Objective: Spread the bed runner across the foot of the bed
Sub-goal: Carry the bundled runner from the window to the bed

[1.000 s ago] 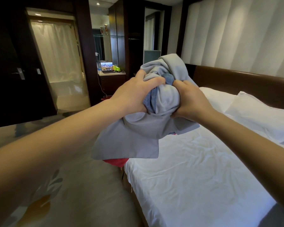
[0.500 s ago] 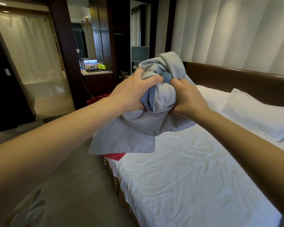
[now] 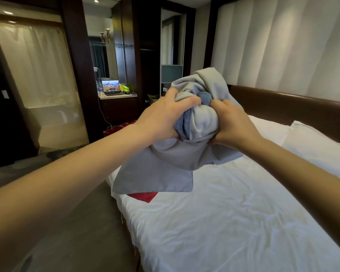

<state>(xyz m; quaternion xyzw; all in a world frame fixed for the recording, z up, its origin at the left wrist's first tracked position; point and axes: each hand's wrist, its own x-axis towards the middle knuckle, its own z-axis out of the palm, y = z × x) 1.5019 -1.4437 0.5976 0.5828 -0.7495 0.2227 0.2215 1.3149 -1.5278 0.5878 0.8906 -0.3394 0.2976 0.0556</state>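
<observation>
The bed runner [image 3: 188, 154] is a bunched grey cloth with a blue inner side, held up in the air over the bed's left part. My left hand [image 3: 161, 118] clutches its left side and my right hand [image 3: 234, 124] its right side. A flat grey corner hangs down below my hands, and a red corner pokes out under it. The bed [image 3: 224, 222] has a wrinkled white sheet and fills the lower right.
Two white pillows [image 3: 318, 152] lie against a brown headboard [image 3: 283, 107]. Grey carpet runs along the bed's left side. A dark cabinet with an open laptop [image 3: 111, 87] stands at the back, a red thing beside it. A curtained glass partition is at left.
The view has swung to the right, so the bed sits more to the centre. Both hands keep the same grip on the bunched runner.
</observation>
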